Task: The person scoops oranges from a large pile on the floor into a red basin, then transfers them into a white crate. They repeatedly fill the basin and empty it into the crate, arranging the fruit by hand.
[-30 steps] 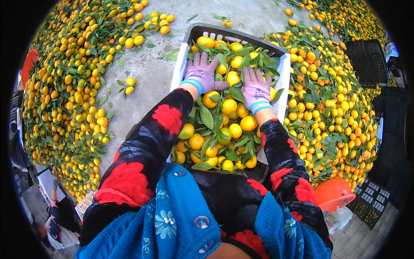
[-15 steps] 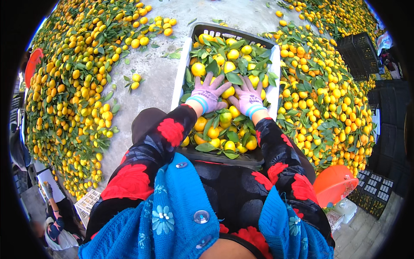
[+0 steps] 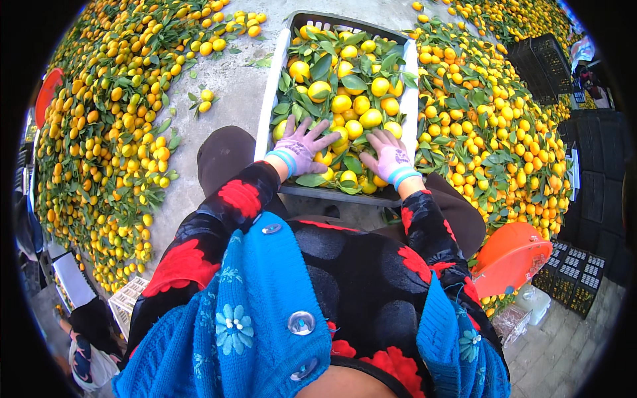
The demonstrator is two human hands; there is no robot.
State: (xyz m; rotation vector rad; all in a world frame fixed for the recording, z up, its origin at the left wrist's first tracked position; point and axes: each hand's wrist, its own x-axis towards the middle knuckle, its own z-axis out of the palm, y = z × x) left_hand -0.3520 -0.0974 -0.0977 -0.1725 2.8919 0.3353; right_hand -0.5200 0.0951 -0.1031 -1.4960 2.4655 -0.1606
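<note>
Crate (image 3: pixel 338 194) of citrus fruit (image 3: pixel 319 91) on the floor before the seated worker, read left to right as I see it from the room. At left, the white liner (image 3: pixel 269 99) stands along the crate wall; a finger catching its edge could tug it loose. The gloved left hand (image 3: pixel 300 147) lies palm down on the near left part of the load, fingers spread wide and pinching nothing visible; heavy pressure here could bruise skins or drive a stiff stem into a neighbouring fruit. At centre, the load comes close to the near rim, so a strong pull toward the body could tip a fruit over it. The gloved right hand (image 3: pixel 390 155) rests near the right wall, fingers a little apart and slightly bent, thumb set off to the side; what lies beneath the fingertips I cannot tell. A sideways shove there could send fruit over the wall into the right heap (image 3: pixel 491 146), where it would be hard to pick out again.

Appearance: at left, rounded, glossy yellow fruit among dark green leaves; at centre, a tighter cluster of deeper yellow-orange; at right, similar fruit, with leaves overlapping the liner's edge.
</note>
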